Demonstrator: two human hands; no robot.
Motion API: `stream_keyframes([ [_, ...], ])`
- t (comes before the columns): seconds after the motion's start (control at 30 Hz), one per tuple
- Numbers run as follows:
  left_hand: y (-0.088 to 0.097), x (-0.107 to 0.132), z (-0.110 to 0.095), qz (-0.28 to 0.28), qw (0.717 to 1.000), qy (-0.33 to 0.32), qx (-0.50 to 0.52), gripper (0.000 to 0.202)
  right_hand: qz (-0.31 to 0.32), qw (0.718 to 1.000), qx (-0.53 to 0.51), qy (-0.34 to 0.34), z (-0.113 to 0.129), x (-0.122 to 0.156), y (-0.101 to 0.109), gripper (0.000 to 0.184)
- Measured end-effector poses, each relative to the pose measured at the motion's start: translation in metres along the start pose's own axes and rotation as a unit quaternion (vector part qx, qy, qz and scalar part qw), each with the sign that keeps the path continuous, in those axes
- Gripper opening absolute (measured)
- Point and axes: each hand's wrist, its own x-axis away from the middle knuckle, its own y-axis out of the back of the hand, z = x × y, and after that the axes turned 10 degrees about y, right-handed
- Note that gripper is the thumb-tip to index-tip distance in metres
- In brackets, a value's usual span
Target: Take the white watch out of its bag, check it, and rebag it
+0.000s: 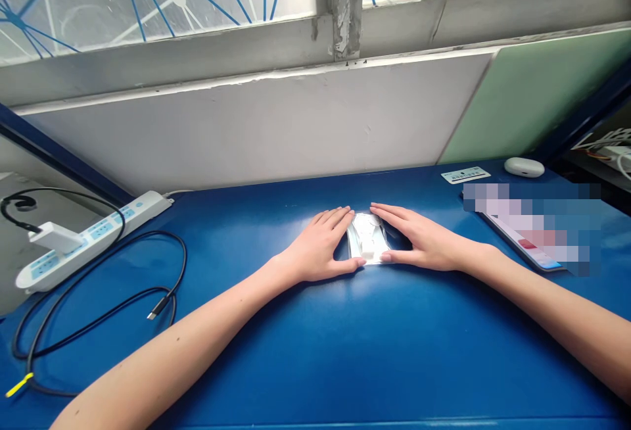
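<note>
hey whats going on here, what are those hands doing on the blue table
A person rests both hands flat on the blue table, one at each side of a small clear packet with something white inside. The left hand touches its left edge, the right hand its right edge; neither closes around it. A power strip with a black cable lies far left, a phone far right.

Blue table (315, 351), clear packet (367, 238) between left hand (320, 249) and right hand (426, 244), power strip (98, 233) and black cable (101, 323) well left of the left hand, phone (522, 240), card (466, 175) and white case (524, 167) right of the right hand.
</note>
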Motion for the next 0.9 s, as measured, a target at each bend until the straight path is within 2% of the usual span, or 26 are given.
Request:
stream_keyframes([
  [0.27,-0.0008,0.0006,0.0023,-0.003,1.0,-0.015,-0.004,0.089,0.009,0.999,0.018,0.032,0.0,0.0036,0.0004,0.098],
  [0.9,0.0018,0.0012,0.001,-0.002,1.0,-0.024,0.006,0.088,0.007,0.999,-0.007,0.036,-0.0039,0.0054,0.0009,0.095],
])
